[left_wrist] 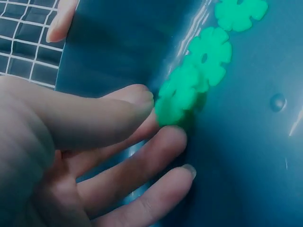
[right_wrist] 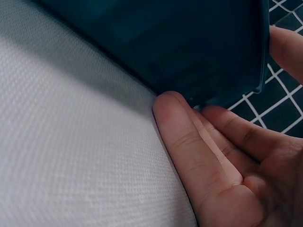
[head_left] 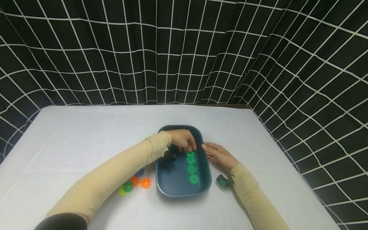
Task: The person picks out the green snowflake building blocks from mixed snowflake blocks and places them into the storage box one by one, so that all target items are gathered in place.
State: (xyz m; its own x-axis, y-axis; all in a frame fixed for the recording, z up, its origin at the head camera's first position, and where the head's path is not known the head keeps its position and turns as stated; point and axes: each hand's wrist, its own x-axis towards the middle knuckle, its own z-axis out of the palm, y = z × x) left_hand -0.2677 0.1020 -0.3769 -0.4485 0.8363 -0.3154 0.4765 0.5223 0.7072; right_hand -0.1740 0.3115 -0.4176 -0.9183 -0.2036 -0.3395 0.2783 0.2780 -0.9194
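Observation:
A blue-grey plastic tray (head_left: 175,188) stands on the white cloth. Along its right side lies a row of several green notched plastic discs (head_left: 194,179), flower-like in outline. My left hand (head_left: 182,140) reaches into the tray at the far end of this row. In the left wrist view its thumb and index finger pinch the edge of the end green disc (left_wrist: 175,101), which overlaps its neighbour. My right hand (head_left: 219,155) rests against the tray's outer right wall; in the right wrist view its fairly straight fingers (right_wrist: 177,127) touch the wall low down near the cloth.
Left of the tray, beside the left sleeve, lie loose discs: an orange disc (head_left: 146,183), a green disc (head_left: 128,186), and yellow and blue ones partly covered. White cloth (head_left: 100,127) covers the table. A black curtain with white grid lines (head_left: 155,57) hangs behind and at the right.

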